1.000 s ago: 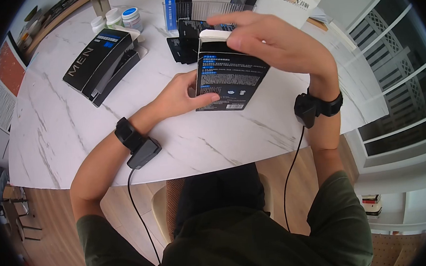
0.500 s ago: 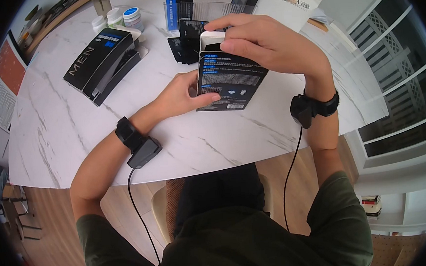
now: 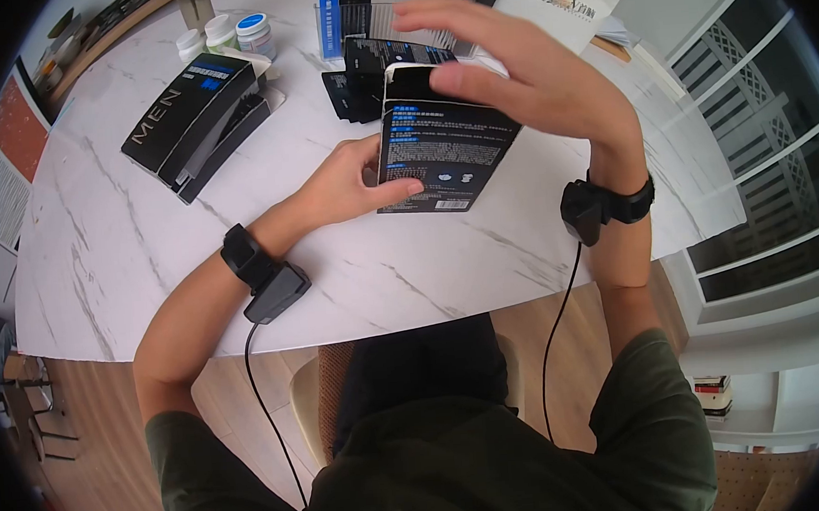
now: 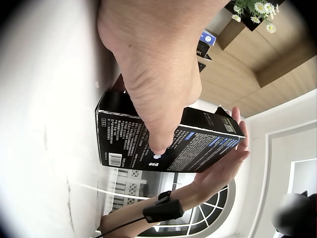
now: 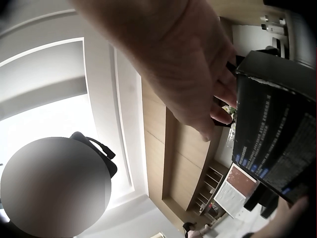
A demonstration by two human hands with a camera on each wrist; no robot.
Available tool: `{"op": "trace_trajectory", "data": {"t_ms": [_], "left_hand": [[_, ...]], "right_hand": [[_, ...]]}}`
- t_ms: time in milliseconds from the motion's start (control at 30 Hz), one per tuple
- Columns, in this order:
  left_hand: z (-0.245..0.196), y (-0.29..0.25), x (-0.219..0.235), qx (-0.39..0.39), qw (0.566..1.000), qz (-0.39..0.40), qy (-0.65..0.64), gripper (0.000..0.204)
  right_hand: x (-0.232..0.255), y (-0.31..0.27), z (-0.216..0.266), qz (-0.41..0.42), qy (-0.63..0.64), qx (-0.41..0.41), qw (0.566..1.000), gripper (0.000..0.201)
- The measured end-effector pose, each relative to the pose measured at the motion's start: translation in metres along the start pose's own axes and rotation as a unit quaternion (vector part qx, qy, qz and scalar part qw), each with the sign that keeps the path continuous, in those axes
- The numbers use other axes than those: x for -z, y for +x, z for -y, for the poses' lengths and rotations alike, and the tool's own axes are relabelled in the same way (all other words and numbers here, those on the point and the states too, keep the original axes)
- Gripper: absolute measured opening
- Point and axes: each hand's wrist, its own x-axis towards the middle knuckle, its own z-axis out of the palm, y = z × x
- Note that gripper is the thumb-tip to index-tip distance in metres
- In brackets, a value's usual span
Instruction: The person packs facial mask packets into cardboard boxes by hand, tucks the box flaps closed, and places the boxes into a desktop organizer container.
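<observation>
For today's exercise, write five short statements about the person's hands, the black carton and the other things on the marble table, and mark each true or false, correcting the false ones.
1. The left hand grips the black carton near its lower end. True.
2. The right hand is clenched round the carton's middle. False: its fingers are spread out flat at the carton's top end.
3. A black box marked MEN lies on the marble table, to the person's left. True.
4. The carton lies flat on the table. False: it is held up, standing on end.
5. Small white jars stand at the table's far side. True.
</observation>
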Motion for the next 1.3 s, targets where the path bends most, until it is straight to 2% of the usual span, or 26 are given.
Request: {"op": "trace_trajectory", "data": {"t_ms": [33, 100, 167, 200, 233, 333, 433, 467, 500, 533, 600, 633, 733, 767, 833, 933, 1067, 1133, 1300], "left_hand": [[0.000, 0.000, 0.000, -0.001, 1.000, 0.000, 0.004, 0.042], [-0.001, -0.001, 0.000, 0.003, 1.000, -0.001, -0.004, 0.042], [-0.003, -0.001, 0.002, 0.006, 1.000, -0.001, -0.013, 0.042], [-0.003, 0.000, 0.003, 0.031, 0.999, 0.015, -0.009, 0.043], [-0.004, 0.000, 0.004, 0.057, 0.998, 0.031, -0.005, 0.043], [-0.009, 0.000, 0.004, 0.060, 0.998, 0.029, -0.008, 0.041], [-0.003, 0.000, 0.004, 0.059, 0.998, 0.032, 0.011, 0.039], [-0.002, 0.000, 0.003, 0.059, 0.998, 0.032, 0.011, 0.039], [-0.001, 0.000, 0.001, 0.027, 0.999, 0.017, 0.005, 0.039], [-0.001, 0.000, 0.000, -0.006, 1.000, 0.001, 0.000, 0.041], [-0.002, 0.000, 0.001, -0.001, 1.000, 0.000, -0.003, 0.040], [-0.002, 0.000, 0.001, 0.003, 1.000, 0.001, -0.005, 0.040], [-0.001, 0.000, 0.000, 0.000, 1.000, 0.002, -0.002, 0.040], [-0.001, 0.000, 0.001, 0.001, 1.000, 0.002, -0.002, 0.040], [-0.001, 0.000, 0.001, -0.007, 1.000, 0.004, -0.001, 0.040], [-0.004, 0.000, 0.001, 0.010, 1.000, 0.007, -0.003, 0.041], [-0.003, 0.001, 0.001, 0.008, 1.000, 0.008, -0.006, 0.041], [-0.001, 0.001, 0.001, 0.005, 1.000, 0.010, 0.001, 0.042], [-0.001, 0.001, 0.001, 0.005, 1.000, 0.005, -0.012, 0.042]], "right_hand": [[-0.003, -0.003, 0.001, 0.000, 0.000, 0.000, 1.000, 0.048], [-0.009, -0.009, 0.005, 0.123, -0.030, -0.062, 0.990, 0.060], [-0.013, -0.009, 0.005, 0.123, -0.052, -0.063, 0.989, 0.065], [-0.014, -0.009, 0.006, 0.123, -0.074, -0.064, 0.988, 0.070], [-0.012, -0.008, 0.008, 0.122, -0.074, -0.064, 0.988, 0.070], [-0.008, -0.007, 0.011, 0.157, -0.035, -0.102, 0.982, 0.071], [-0.006, -0.006, 0.007, 0.125, -0.003, -0.085, 0.988, 0.062], [0.001, -0.004, 0.005, 0.134, 0.045, -0.146, 0.979, 0.057], [0.005, -0.002, 0.003, 0.142, 0.093, -0.206, 0.964, 0.051], [0.006, -0.003, -0.001, 0.143, 0.093, -0.204, 0.964, 0.051], [0.010, -0.008, -0.010, 0.131, 0.038, -0.217, 0.967, 0.044], [0.014, -0.007, -0.010, 0.155, 0.039, -0.234, 0.959, 0.040], [0.021, -0.004, -0.002, 0.152, 0.026, -0.241, 0.958, 0.034], [0.023, -0.004, 0.000, 0.153, 0.026, -0.241, 0.958, 0.034], [0.026, -0.004, 0.002, 0.088, -0.018, -0.180, 0.980, 0.030], [0.030, -0.004, -0.002, 0.120, -0.028, -0.170, 0.978, 0.032], [0.017, -0.003, -0.001, 0.088, 0.033, -0.108, 0.990, 0.037], [0.010, -0.003, 0.003, 0.124, 0.101, -0.101, 0.982, 0.041], [0.002, -0.002, 0.006, 0.162, 0.070, -0.073, 0.982, 0.043]]}}
